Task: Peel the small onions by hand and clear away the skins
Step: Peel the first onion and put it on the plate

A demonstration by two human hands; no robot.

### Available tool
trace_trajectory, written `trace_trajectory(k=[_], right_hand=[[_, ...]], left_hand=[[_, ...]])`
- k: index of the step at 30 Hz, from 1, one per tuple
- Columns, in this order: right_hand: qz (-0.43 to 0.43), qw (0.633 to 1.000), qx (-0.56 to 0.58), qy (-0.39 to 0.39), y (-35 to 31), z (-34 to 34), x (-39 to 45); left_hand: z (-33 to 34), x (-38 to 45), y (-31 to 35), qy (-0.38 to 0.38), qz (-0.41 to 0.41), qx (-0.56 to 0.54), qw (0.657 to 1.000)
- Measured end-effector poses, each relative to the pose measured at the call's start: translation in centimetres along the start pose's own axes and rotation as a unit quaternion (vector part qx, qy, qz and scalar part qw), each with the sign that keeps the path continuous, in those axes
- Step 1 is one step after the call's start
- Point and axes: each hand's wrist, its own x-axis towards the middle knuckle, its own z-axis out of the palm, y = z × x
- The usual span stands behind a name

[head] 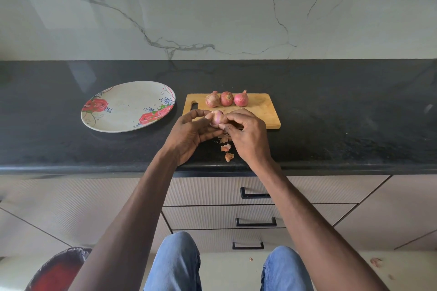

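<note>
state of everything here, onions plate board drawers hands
held onion: partly peeled, gripped by both hands
left hand: holding it
right hand: pinching skin
three onions: unpeeled, on cutting board
skins: loose on counter
floral plate: bare
drawers: closed

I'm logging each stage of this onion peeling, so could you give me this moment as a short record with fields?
surface: black counter
cutting board: three unpeeled onions in a row at its far edge
onion in hand: partly peeled, held above the board's near edge
left hand: holds that onion
right hand: grip pinching at the onion's skin
skins: loose pieces on the counter below the hands
plate: floral, left of the board, nothing on it
</note>
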Motion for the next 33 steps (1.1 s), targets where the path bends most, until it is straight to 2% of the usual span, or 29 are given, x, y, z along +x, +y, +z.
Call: trace_trajectory(k=[11, 19, 27, 33], right_hand=[[-0.02, 1.0, -0.009, -0.012, -0.58, -0.09, -0.16], [-0.088, 0.996, -0.034, -0.002, -0.3, 0.2, -0.55], [-0.018, 0.999, -0.023, -0.014, -0.43, -0.23, -0.36], [0.027, 1.0, -0.006, -0.01, -0.57, -0.18, -0.39]], left_hand=[[-0.11, -0.02, 0.18, 0.01, 0.011, 0.011, 1.0], [-0.22, -0.04, 0.25, 0.01, 0.012, 0.022, 1.0], [-0.22, 0.08, 0.16, 0.017, 0.01, 0.013, 1.0], [0.03, -0.14, 0.29, -0.013, -0.008, 0.003, 1.0]])
